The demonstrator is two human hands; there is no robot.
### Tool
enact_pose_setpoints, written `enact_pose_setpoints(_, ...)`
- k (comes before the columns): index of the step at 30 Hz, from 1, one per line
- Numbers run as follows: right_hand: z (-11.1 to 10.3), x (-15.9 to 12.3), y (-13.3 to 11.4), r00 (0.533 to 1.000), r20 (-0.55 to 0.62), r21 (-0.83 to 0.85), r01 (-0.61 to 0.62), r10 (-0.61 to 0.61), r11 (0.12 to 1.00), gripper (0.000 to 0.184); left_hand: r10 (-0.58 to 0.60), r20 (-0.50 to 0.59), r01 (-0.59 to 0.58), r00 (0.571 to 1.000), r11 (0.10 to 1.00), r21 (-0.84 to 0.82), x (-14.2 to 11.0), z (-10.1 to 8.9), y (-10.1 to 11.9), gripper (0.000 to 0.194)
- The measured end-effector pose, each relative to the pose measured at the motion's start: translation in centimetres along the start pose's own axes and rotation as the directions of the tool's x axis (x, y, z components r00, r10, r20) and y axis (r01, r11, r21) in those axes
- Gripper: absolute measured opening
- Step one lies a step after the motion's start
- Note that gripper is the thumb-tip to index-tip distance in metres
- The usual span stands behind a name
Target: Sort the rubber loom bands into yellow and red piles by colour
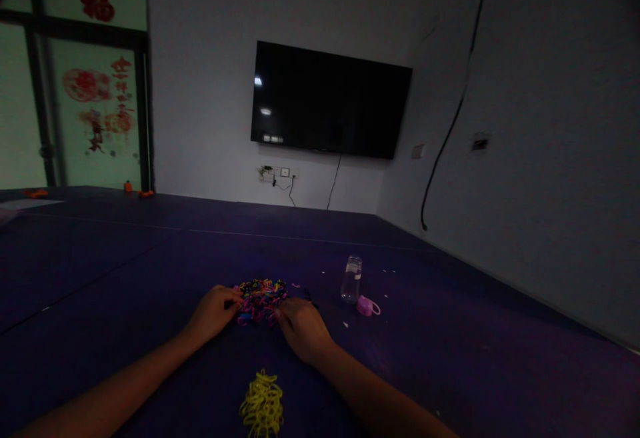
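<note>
A heap of small multicoloured elastic bands [261, 297] lies on a dark purple surface [150, 278]. My left hand [214, 310] rests at the heap's left edge, fingers curled in against the bands. My right hand [301, 327] sits at the heap's right lower edge, fingers bent down and pinched at the bands. What either hand holds is too small and dim to make out. A separate small pile of yellow bands [262, 405] lies nearer to me, between my forearms.
A clear plastic bottle [351, 279] stands to the right of the heap, with a pink cap or small case [367, 305] lying beside it. A wall-mounted dark television [327, 100] hangs ahead. A glass door with red decorations [95, 101] is at the far left. White walls border the surface on the right.
</note>
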State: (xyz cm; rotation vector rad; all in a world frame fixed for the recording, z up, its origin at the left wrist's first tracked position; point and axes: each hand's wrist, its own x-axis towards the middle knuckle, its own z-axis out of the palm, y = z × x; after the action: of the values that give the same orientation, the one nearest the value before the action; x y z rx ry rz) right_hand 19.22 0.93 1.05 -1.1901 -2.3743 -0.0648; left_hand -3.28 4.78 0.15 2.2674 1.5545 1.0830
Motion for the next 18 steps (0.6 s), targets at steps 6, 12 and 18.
enact_pose_setpoints(6, 0.09, 0.00, 0.07, 1.000, 0.001, -0.017, 0.001, -0.001, 1.000, 0.029, 0.027, 0.000, -0.027, 1.000, 1.000, -0.006, 0.04, -0.03, 0.02, 0.021)
enact_pose_setpoints(12, 0.05, -0.05, 0.04, 1.000, 0.000, -0.007, -0.001, 0.001, 1.000, 0.029, -0.029, -0.040, 0.028, 0.999, 0.999, -0.037, 0.14, -0.19, 0.07, 0.020)
enact_pose_setpoints(18, 0.07, -0.10, 0.03, 1.000, -0.003, 0.015, -0.007, 0.007, 1.000, 0.028, -0.131, -0.077, 0.121, 0.988, 0.985, -0.121, 0.09, -0.44, 0.08, 0.021)
